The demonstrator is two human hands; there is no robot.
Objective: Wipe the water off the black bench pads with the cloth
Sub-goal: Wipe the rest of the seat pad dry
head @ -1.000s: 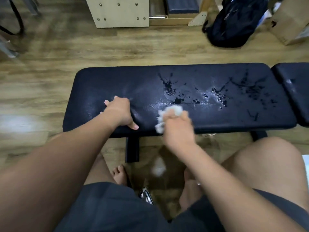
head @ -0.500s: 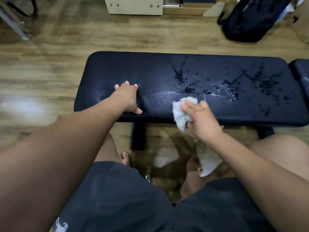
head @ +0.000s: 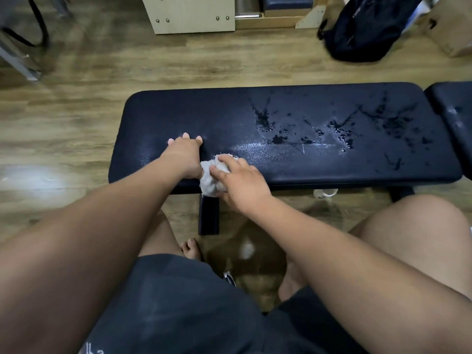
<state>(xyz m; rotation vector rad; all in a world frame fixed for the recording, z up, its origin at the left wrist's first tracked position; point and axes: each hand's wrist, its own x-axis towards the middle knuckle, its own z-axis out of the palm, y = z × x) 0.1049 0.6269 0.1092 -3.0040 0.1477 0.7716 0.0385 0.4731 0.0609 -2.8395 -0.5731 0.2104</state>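
Compared with half a second earlier, the right hand point(head: 240, 185) and its cloth point(head: 210, 178) have slid leftward along the near edge of the long bench pad point(head: 281, 116) until the cloth touches the left hand point(head: 185, 157); the left hand has kept its place on the pad. Cloth position: bunched white fabric sits under the right fingers point(head: 226, 159), which curl over it and press it down, clamped on the wad, with a corner hanging past the pad's near edge. Right arm: reaches forward and leftward, wrist low over the near edge. Left arm: extended straight to the pad, palm down, fingertips point(head: 186, 135) spread slightly apart and resting flat on the surface, gripping nothing. Farther along the pad, to the right of both hands, a wiped, streaky sheen gives way to dark splashes and beads of water point(head: 339, 129) across the pad's middle and right part. At the pad's right end lies a second black pad point(head: 454, 116), also spotted. Beyond the pad's far edge, on the wooden floor point(head: 127, 65), stands a black backpack point(head: 362, 29).
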